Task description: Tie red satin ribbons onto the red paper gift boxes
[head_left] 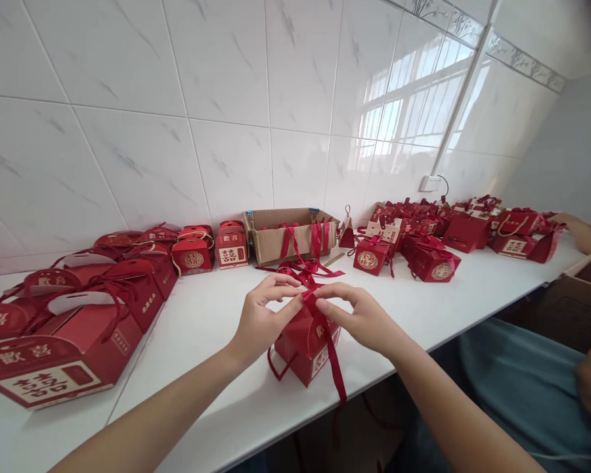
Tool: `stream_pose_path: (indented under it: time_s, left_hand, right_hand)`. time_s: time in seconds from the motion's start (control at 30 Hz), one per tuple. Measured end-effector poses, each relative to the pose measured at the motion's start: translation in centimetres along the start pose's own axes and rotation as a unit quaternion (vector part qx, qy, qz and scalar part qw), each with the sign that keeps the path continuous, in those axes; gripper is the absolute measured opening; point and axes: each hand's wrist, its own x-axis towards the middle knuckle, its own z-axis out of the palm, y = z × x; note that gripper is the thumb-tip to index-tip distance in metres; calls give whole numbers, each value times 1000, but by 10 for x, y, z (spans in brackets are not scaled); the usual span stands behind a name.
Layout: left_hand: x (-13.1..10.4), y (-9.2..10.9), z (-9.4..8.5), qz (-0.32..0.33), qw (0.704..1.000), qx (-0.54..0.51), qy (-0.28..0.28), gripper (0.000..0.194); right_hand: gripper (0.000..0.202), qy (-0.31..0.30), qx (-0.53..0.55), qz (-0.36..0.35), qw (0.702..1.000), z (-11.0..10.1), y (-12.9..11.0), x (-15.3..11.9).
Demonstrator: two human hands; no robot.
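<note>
A small red gift box [295,345] with pale printed panels stands near the table's front edge. Over its top runs a red ribbon [333,358], one tail hanging down past the edge. My left hand [266,315] pinches the ribbon at the box top between thumb and fingers. From the other side, my right hand [354,315] also grips the ribbon, its fingertips close to the left ones. A red cord loop [278,368] sticks out at the box's lower left. Whether a knot lies under my fingertips is hidden.
Larger red boxes [123,328] with cords line the left. Behind stands a cardboard box [270,246] with red ribbons over its rim. More red boxes [431,259] fill the right side. At the far right are another person's arm [584,230] and an open carton [571,295].
</note>
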Motion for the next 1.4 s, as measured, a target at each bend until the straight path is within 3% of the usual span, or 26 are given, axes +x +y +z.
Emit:
stream_pose_path:
  time_s: [0.1,0.17,0.27,0.37,0.5,0.6,0.77,0.97,1.4]
  left_hand:
    - [2,2,1,-10,1000,15,-6,16]
    - [3,0,0,-21,998,56,-10,21]
    - [5,-7,-3,-88,990,98,-46,32]
    - [8,-14,-7,-137,983,81,-88,31]
    - [12,-18,-7,-143,986,49,-77,30]
    - [14,-19,-7,-167,984,9,-54,32]
    - [20,-25,-9,-242,967,-73,-40,36]
    - [21,-29,-11,-283,951,-121,-19,32]
    - [18,-32,-9,-264,957,-116,-18,29]
  right_hand:
    - [24,-10,51,-4,999,3,-13,6]
    - [23,31,73,-21,997,-2,-21,3]
    - [19,86,128,-54,987,-17,-34,-7]
    - [14,118,175,-90,973,-31,-46,-20]
    - [11,130,194,-99,967,-36,-53,-23]
    - [15,110,158,-72,979,-27,-46,-12]
    - [18,113,-11,-10,993,3,-17,13]
    - [22,58,-21,121,991,29,5,22]
    - [26,36,-65,144,987,36,9,29]
